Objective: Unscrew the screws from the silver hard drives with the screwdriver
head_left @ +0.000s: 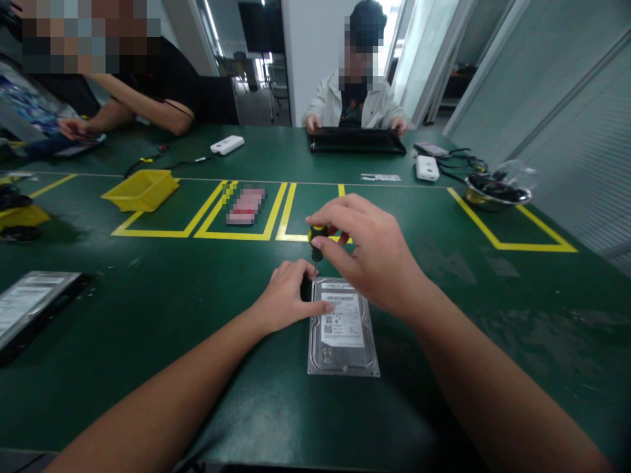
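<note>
A silver hard drive [345, 358] with a white printed label lies flat on the green table, straight in front of me. My left hand [288, 299] grips its left side, the thumb resting over the label and the fingers along the far left corner. Between the fingertips of my right hand [369, 246] is a small black and yellow screwdriver [317, 246], held upright. Its thin shaft points down at the drive's far left corner; a fingertip of my left hand is close to the shaft. Whether the tip sits in a screw is too small to tell.
Another drive-like device [34, 302] lies at the left. Beyond are a yellow tray [142, 190], a pixelated reddish item [246, 205], a metal bowl [497, 197] with dark parts and a white box [426, 168]. Across the table a person holds a black panel [357, 141]; another person sits far left.
</note>
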### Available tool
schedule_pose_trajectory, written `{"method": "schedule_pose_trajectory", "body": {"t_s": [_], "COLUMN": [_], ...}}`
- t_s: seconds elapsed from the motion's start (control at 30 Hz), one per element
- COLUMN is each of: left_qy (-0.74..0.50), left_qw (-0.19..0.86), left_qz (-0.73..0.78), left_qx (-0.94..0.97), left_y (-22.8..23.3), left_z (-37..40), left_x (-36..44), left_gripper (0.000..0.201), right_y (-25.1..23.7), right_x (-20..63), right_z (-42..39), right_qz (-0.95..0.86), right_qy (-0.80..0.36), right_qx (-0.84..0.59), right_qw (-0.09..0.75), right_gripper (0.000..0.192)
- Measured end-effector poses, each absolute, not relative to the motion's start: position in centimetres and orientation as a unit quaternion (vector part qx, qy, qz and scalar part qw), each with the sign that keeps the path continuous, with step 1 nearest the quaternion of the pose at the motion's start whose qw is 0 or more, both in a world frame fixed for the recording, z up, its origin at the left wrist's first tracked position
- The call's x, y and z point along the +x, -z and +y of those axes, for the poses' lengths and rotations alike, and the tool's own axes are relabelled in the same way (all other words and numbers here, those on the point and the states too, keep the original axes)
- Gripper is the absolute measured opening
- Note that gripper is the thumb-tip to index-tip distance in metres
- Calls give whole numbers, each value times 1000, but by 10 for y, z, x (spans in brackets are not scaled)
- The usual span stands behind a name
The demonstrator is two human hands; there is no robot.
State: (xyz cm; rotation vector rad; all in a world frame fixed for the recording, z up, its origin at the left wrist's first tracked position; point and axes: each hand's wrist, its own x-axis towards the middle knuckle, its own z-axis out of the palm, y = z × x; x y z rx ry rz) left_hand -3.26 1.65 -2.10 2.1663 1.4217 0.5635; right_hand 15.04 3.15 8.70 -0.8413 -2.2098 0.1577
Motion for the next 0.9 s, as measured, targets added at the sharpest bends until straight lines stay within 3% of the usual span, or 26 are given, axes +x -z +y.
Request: {"method": "schedule_pose_trajectory", "body": {"t_s": [0.2, 0.53, 0.9], "left_qy": [-216, -212, -206], "left_qw": [244, 239, 245], "left_qz": [517, 520, 521], "left_qx": [791, 792, 791], "left_y": [24, 21, 22], "left_z": [17, 16, 17], "left_x": [-33, -33, -34], "left_gripper": [68, 65, 64], "right_y": [-86, -84, -88], "right_x": [150, 148, 150], "right_z": [29, 31, 30], "right_qz": [-862, -858, -861], "right_qy": [-61, -58, -45], "right_qx": [-324, -333, -326], "right_qw": [386, 387, 388], "right_gripper": [22, 8, 12]}}
